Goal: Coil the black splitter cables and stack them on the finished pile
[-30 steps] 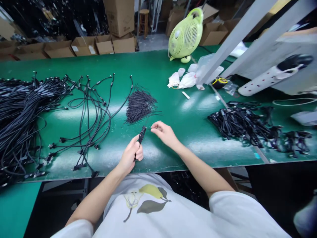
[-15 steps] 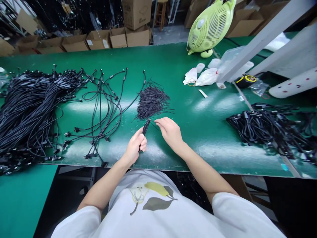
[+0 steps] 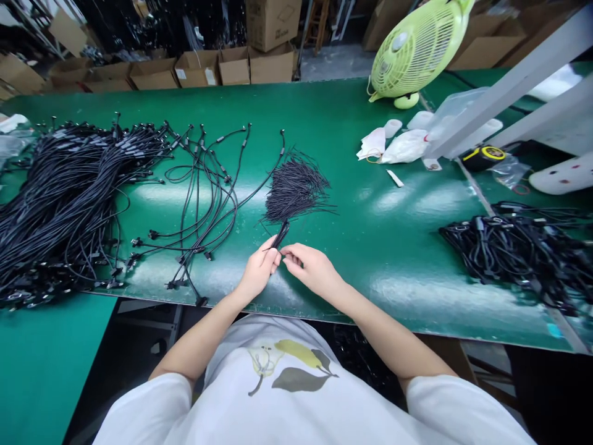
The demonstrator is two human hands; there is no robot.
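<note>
My left hand (image 3: 260, 267) is closed around a folded black cable (image 3: 280, 235), whose looped end points up and away from me. Close beside it, my right hand (image 3: 309, 267) has its fingers pinched together at the cable's right side. A thin black twist tie seems to cross the cable there, with one end poking out to the left; most of it is hidden by the fingers. Just beyond the hands lies a pile of thin black twist ties (image 3: 296, 188). Several loose black cables (image 3: 210, 198) with plugs are spread to the left of that pile.
A large heap of black cables (image 3: 69, 191) covers the table's left end. Folded cables (image 3: 514, 253) lie at the right. Farther back stand a green fan (image 3: 417, 52), white wrapped bundles (image 3: 405, 145), a tape measure (image 3: 484, 157) and a slanting metal post (image 3: 509, 80).
My right hand has drawn back from the edge of the twist-tie pile to beside my left hand at the cable. The view has shifted slightly to the left.
</note>
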